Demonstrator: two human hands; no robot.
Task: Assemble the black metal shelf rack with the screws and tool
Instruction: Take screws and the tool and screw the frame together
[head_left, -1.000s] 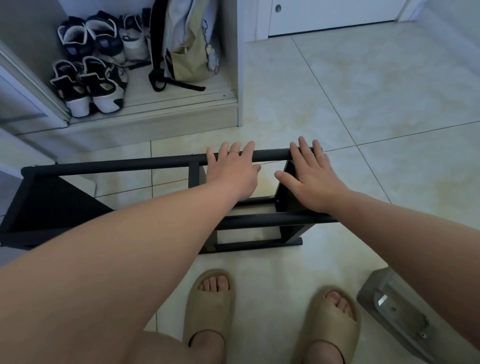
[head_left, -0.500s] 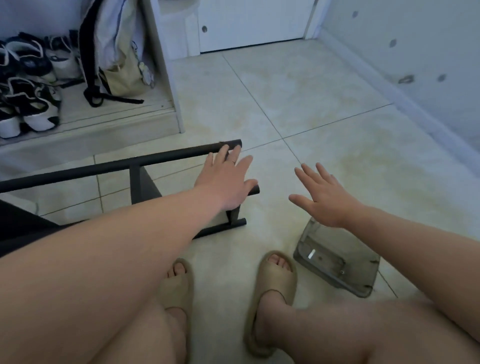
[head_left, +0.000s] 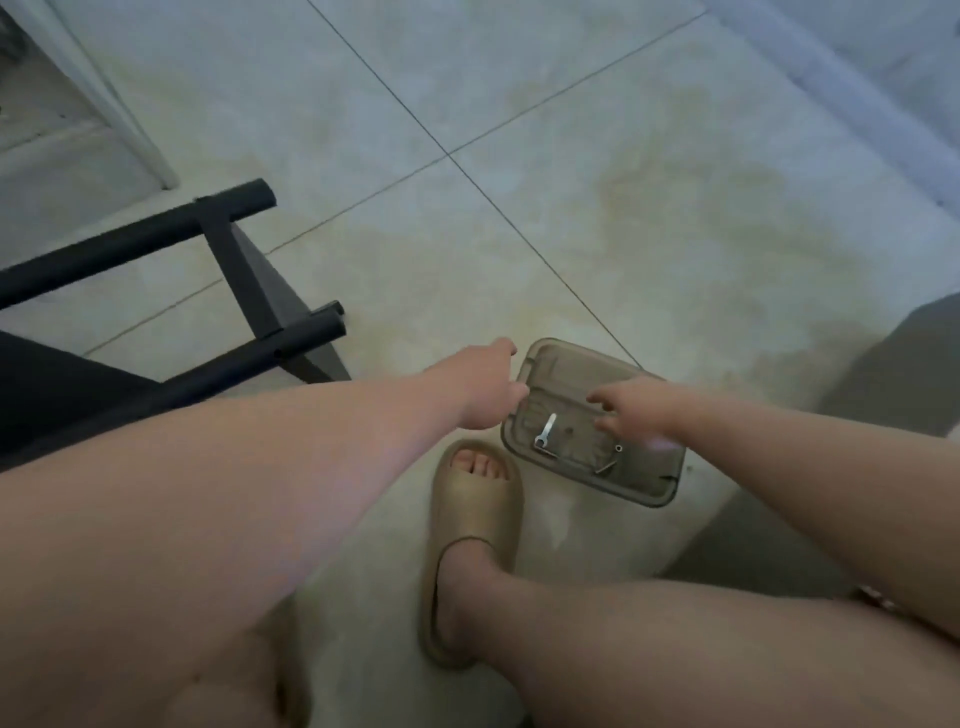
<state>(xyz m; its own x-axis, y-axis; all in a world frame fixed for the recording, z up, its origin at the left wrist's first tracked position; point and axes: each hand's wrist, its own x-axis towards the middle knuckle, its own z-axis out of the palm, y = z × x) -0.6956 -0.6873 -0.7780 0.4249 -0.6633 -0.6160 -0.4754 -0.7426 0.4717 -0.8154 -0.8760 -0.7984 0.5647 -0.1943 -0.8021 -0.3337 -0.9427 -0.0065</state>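
The black metal shelf rack (head_left: 244, 270) stands on the tiled floor at the left, with nothing touching it. A grey translucent plastic tray (head_left: 657, 486) lies on the floor in front of my feet. Inside it lie a small silver wrench (head_left: 546, 430), a small screw (head_left: 618, 448) and a dark thin tool (head_left: 605, 466). My left hand (head_left: 483, 387) reaches to the tray's left edge, fingers curled near the rim. Over the tray's right half hovers my right hand (head_left: 636, 408), fingers spread and relaxed, holding nothing.
My right foot in a beige slipper (head_left: 470, 525) stands just left of the tray. A white cabinet edge (head_left: 130, 124) rises at the far left. A wall base runs along the upper right. A grey object (head_left: 904, 379) sits at the right edge.
Both hands left the rack and moved right and down to the tray. The view swung right, so the rack is now at the left.
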